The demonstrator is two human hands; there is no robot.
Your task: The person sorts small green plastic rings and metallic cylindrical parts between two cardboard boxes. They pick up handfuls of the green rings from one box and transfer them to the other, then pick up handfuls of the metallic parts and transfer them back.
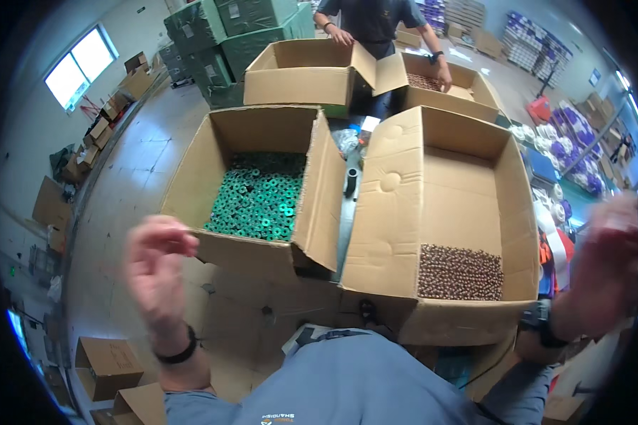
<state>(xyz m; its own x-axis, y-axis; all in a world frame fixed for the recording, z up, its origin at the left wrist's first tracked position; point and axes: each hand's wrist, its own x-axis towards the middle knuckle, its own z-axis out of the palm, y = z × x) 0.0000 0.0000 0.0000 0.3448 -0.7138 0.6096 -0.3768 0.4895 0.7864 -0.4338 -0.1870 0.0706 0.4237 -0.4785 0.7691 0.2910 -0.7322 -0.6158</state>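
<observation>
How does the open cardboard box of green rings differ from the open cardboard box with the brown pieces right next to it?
The cardboard box of green rings sits nearest the left hand; the cardboard box of brown pieces sits nearer the blurred right hand. The green rings cover its whole visible floor, while the brown pieces fill only the near right corner. Both are open, flaps up.

Single head-worn fisheye view, steeply downward and forward over two open cardboard boxes [432, 212] close below, edges bent.

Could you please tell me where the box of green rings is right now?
In the head view, the open cardboard box of green rings sits left of centre, just beyond the raised left hand and beside the larger box on its right.
</observation>
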